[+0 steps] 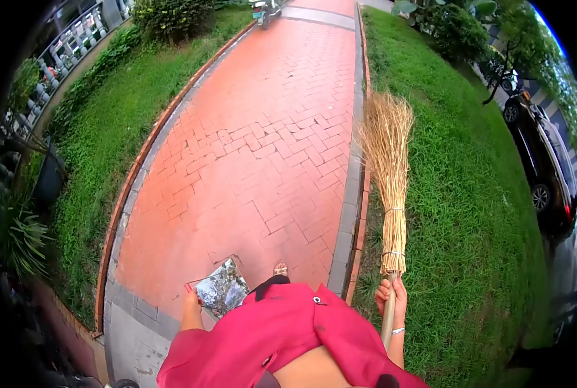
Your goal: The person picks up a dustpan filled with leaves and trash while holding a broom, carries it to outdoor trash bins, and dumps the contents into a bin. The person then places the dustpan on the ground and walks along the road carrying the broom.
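A straw broom (392,187) points forward over the grass edge at the right, bristles away from me. My right hand (392,297) is closed round its pale handle, just below the bound straw. At the lower left, my left hand (192,301) is closed on a thin red handle. Beside that hand is a shiny, silvery dustpan (222,288), with its face reflecting light and leaves. The dustpan is near my foot, above the paving; whether it touches the ground I cannot tell.
A red brick path (256,149) runs ahead between raised brick edges. Grass (463,213) lies on both sides. A scooter (264,11) stands at the path's far left edge. Dark cars (544,161) are at the right, and a white railing (75,42) at the upper left.
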The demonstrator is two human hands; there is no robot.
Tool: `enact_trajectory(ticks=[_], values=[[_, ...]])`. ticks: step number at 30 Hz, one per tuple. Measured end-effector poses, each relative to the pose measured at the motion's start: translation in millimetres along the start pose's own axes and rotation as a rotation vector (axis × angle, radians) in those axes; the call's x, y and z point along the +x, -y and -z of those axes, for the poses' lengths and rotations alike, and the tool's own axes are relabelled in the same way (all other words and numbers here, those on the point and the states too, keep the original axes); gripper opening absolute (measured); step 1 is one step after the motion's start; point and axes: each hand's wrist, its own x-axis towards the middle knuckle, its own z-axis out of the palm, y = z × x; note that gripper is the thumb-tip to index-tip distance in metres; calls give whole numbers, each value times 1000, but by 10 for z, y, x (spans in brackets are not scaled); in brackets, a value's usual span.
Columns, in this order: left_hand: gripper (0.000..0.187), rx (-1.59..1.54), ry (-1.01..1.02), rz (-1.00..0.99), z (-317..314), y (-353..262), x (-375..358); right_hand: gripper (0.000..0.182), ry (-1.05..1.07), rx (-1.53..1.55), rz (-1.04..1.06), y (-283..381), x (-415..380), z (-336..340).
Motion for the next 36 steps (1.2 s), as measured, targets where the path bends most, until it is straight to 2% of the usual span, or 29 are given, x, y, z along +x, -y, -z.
enact_trajectory(ticks=[1, 3, 5, 8, 9, 11, 12, 13, 15, 18, 19, 21, 22, 25, 27, 29, 31, 33, 35, 36], values=[[16, -20, 37, 61, -210, -149, 135, 20, 44, -94, 47, 104, 157, -219], [17, -2, 12, 47, -741, -505, 149, 32, -1, -247, 105, 222, 413, -536], [17, -44, 47, 36, -1232, -845, 258, 66, 74, -226, 43, 330, 892, -420], [18, -74, 86, -6, -1998, -1326, 555, 82, -121, -77, -14, 343, 1992, -709], [18, -75, 92, -18, -2286, -1540, 621, 82, -50, -28, -39, 328, 2362, -984], [19, -95, 99, -26, -2799, -1934, 691, 82, 289, 122, -173, 384, 3283, -799], [21, -117, 152, -67, -3041, -2146, 731, 81, 266, 140, -123, 345, 3622, -871], [24, -139, 206, -104, -3305, -2302, 754, 79, 251, 217, -168, 370, 3889, -1022], [20, -163, 149, -112, -3738, -2643, 695, 77, 300, 210, -169, 389, 4478, -1186], [18, -104, -5, -106, -4496, -3217, 422, 71, 225, 215, -205, 473, 5333, -1333], [18, -106, -8, -117, -4660, -3413, 481, 70, 184, 224, -227, 507, 5562, -1416], [14, -149, 132, -121, -5022, -3578, 665, 68, 142, 389, -352, 603, 5904, -1783], [16, -144, 63, -139, -5270, -3688, 764, 67, 90, 439, -391, 616, 6123, -1875], [17, -153, 50, -127, -6087, -4172, 651, 63, 1, 490, -480, 663, 6766, -2044], [18, -146, 26, -119, -6599, -4445, 893, 61, -31, 381, -434, 704, 7247, -2155], [18, -86, -16, -109, -7212, -4813, 848, 59, 2, 333, -475, 809, 7799, -2344], [18, -107, 15, -101, -7755, -5048, 1440, 53, -134, 146, -338, 849, 8290, -2530], [18, -122, 43, -95, -8220, -5263, 1823, 49, -201, 51, -288, 1002, 8775, -2950], [20, -58, -70, -55, -8854, -5521, 1847, 49, -190, -121, -186, 1201, 9232, -3321], [16, -15, -72, -106, -9057, -5559, 2104, 47, -241, -173, -172, 1333, 9414, -3547]])
